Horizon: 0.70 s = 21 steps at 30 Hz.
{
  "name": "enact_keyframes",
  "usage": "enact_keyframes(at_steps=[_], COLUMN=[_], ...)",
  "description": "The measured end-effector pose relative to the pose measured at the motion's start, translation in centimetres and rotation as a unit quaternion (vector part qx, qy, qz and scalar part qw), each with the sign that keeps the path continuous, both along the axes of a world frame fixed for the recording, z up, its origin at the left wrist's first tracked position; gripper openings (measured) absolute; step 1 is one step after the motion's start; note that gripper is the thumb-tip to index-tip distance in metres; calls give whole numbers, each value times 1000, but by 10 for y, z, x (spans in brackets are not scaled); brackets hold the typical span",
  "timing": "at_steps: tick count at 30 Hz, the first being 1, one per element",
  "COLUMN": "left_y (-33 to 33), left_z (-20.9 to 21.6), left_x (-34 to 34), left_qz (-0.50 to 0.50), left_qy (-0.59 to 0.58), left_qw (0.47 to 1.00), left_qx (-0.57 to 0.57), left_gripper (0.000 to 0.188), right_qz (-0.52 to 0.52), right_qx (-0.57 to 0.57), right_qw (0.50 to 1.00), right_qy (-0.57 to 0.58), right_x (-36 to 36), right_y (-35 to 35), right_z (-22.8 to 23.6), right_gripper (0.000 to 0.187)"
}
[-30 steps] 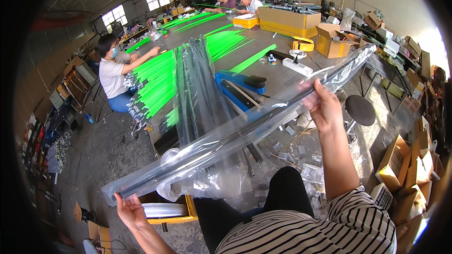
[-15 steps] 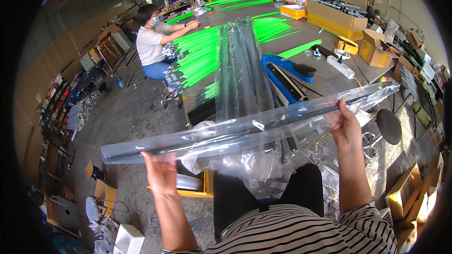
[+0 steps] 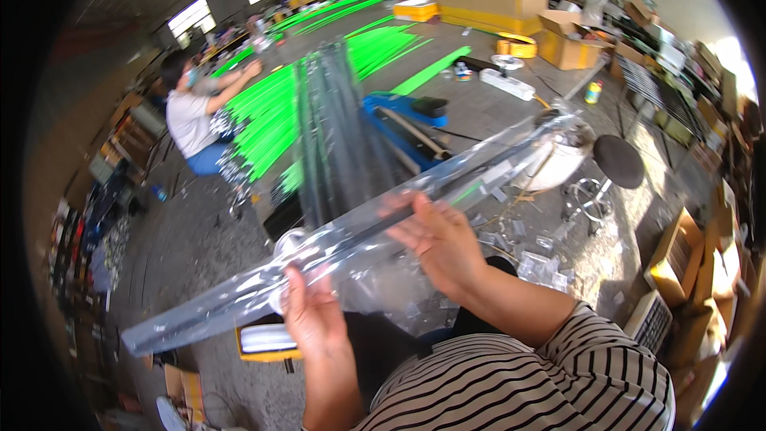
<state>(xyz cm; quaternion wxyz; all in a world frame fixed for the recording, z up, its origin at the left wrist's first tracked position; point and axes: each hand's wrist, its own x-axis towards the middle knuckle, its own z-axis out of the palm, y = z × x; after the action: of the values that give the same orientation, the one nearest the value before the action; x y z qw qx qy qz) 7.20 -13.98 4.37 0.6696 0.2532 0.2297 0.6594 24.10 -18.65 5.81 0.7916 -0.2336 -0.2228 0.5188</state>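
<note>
A long clear plastic sleeve [image 3: 211, 303] with thin dark rods inside stretches slantwise in front of me, its left end lower and nearer. My left hand [image 3: 319, 315] holds its near edge around the middle, thumb in front and fingers behind the film. Farther along, my right hand [image 3: 447, 251] grips it in the same manner, slightly blurred. Beyond the sleeve, a stack of similar filled sleeves [image 3: 327, 104] lies on the grey table [image 3: 471, 112]. Bright green rods [image 3: 267, 128] are piled beside that stack, and a blue device with a black-ended arm [image 3: 411, 112] sits to its right.
A co-worker [image 3: 191, 112] sits at the table's left side; others are at the far end. Cardboard boxes [image 3: 487, 9] and a white power strip [image 3: 507, 85] stand at right. A round stool [image 3: 618, 161] is at right, and plastic scraps [image 3: 542, 270] litter the floor.
My right hand has slid inward along the sleeve, nearer my left hand. The sleeve tilts more, its left end lower. The view has turned to the right.
</note>
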Motion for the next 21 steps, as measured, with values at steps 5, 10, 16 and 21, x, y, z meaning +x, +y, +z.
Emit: enact_keyframes(at_steps=[5, 10, 16, 21], left_y=[23, 42, 50, 49], left_z=[-15, -22, -28, -29], left_x=[-67, -119, -165, -188], left_qz=[16, -3, -8, -2], left_qy=[12, 3, -9, 5], left_qw=[998, 996, 993, 993], left_qx=[61, 89, 115, 120], left_gripper=[24, 27, 26, 27], right_qz=[-33, -117, -267, -254], right_qx=[-16, -44, -51, -136], right_qw=[999, 992, 959, 916], right_qy=[-6, -10, -81, -279], right_x=[20, 84, 129, 164], right_y=[3, -5, -19, -8], right_z=[-3, -17, -13, -15], right_gripper=[30, 33, 45, 42])
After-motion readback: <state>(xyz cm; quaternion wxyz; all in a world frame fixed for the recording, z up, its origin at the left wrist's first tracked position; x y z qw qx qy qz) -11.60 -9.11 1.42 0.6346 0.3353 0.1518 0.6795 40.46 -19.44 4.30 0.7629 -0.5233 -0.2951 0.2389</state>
